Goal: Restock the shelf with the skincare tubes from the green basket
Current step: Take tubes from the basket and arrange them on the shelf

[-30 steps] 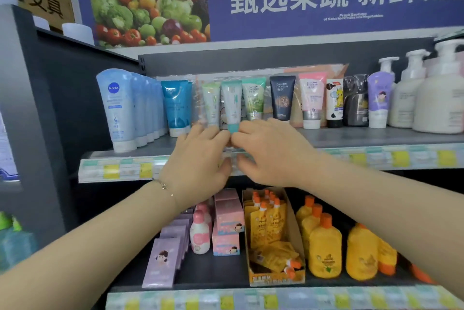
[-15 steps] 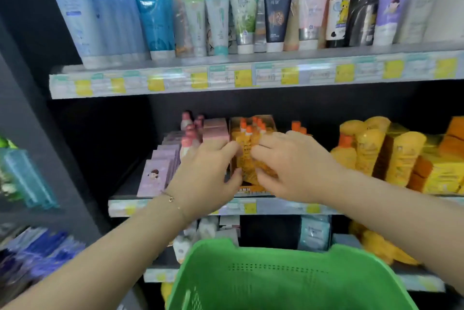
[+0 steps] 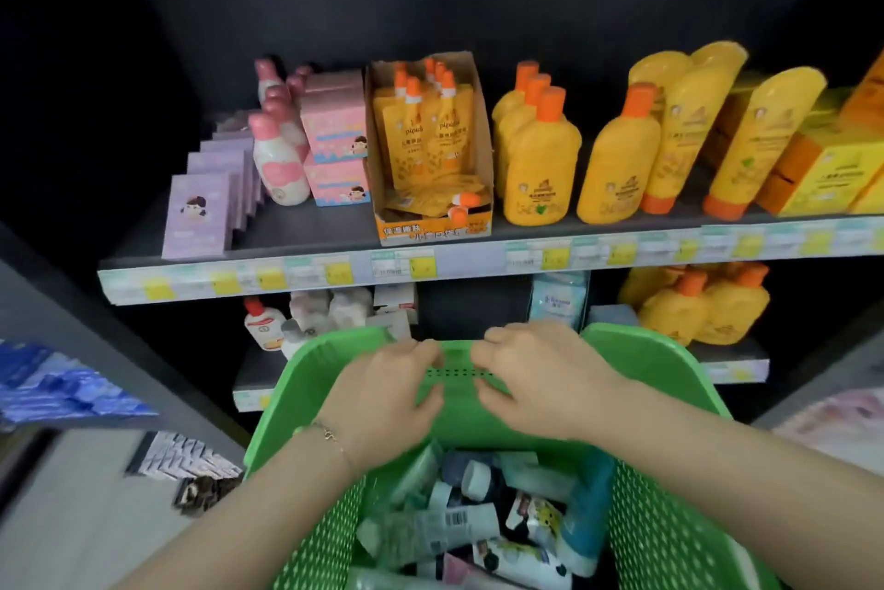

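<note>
The green basket sits low in front of me, with several skincare tubes lying jumbled on its bottom. My left hand and my right hand hover side by side over the basket's far end, above the tubes. Both hold nothing and their fingers are loosely curled. The shelf row with the standing tubes is out of view above.
A shelf above the basket carries purple boxes, pink bottles, a carton of orange pouches and yellow bottles. A lower shelf behind the basket holds more bottles. Blue packs lie at the left.
My view has dropped from the tube shelf to the basket. Both hands came down from the shelf's front edge and now hang over the basket, still empty.
</note>
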The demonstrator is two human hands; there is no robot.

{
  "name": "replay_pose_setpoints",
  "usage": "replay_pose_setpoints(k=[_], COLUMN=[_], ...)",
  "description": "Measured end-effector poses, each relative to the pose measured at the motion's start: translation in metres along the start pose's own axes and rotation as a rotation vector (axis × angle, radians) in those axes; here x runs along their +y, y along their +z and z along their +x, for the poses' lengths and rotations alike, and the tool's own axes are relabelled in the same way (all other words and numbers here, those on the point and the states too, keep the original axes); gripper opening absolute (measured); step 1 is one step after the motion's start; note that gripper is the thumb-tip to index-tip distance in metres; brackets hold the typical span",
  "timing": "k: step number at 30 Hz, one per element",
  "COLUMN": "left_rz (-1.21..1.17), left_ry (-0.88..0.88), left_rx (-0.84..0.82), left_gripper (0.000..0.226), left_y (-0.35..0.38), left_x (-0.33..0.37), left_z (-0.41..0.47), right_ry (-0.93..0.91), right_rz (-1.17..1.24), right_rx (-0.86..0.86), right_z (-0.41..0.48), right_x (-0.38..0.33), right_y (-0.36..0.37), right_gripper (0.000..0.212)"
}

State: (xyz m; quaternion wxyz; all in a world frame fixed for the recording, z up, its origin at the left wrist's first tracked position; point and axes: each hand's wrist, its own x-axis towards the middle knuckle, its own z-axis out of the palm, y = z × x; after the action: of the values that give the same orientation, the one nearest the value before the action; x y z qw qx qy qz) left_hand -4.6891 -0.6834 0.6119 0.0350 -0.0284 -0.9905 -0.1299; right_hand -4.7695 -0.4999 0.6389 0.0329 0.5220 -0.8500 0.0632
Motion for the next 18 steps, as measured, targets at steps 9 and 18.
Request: replay_pose_setpoints(k=[9,18], left_rz=[0.101,0.093], left_ry=[0.020,-0.077], left_rx=[-0.463,-0.823], left_gripper=[0.033,0.026], left_y=[0.066,0.135], left_x=[0.009,0.003], left_z=[0.013,0.018], right_ry=[0.081,0.152], right_rz=[0.071,0.079], right_rx=[-0.260,-0.473], right_z=[-0.018,-0.012], right_x=[0.000,0.012], right_y=[0.057,0.083], right_gripper=[0.022,0.028])
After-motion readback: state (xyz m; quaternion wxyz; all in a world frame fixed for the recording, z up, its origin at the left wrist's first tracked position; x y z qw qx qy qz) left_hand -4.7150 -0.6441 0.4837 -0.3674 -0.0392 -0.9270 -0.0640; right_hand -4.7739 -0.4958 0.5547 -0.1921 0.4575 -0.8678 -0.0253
